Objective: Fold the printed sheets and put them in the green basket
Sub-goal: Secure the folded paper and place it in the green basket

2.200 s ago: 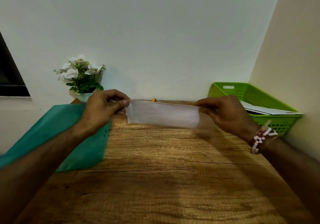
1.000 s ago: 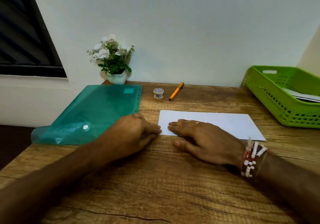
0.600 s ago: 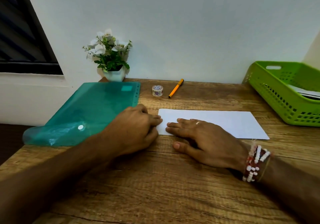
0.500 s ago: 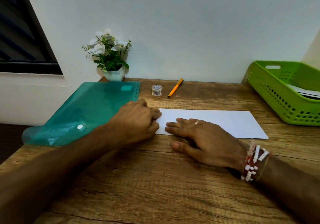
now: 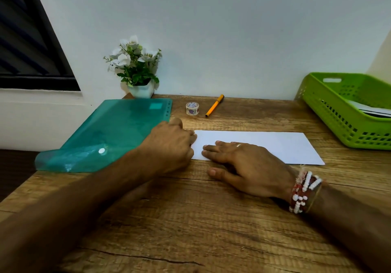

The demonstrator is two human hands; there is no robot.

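A folded white sheet (image 5: 275, 146) lies flat on the wooden table (image 5: 190, 220), its long side running left to right. My left hand (image 5: 169, 146) is curled into a fist, with its knuckles against the sheet's left end. I see no grip on the paper. My right hand (image 5: 243, 167) lies flat on the sheet's left part, fingers straight and pressing, thumb on the wood. The green basket (image 5: 330, 112) stands at the right edge of the table and has white sheets (image 5: 372, 111) in it.
A teal plastic folder (image 5: 110, 135) lies at the left, partly over the table's edge. Behind the sheet are a small roll of tape (image 5: 192, 108) and an orange pen (image 5: 214, 105). A potted white flower (image 5: 137, 69) stands against the wall.
The sheet was held up in both hands and now lies on the table. My left fist has slid along the sheet's left end, away from me. My right hand stays pressed flat.
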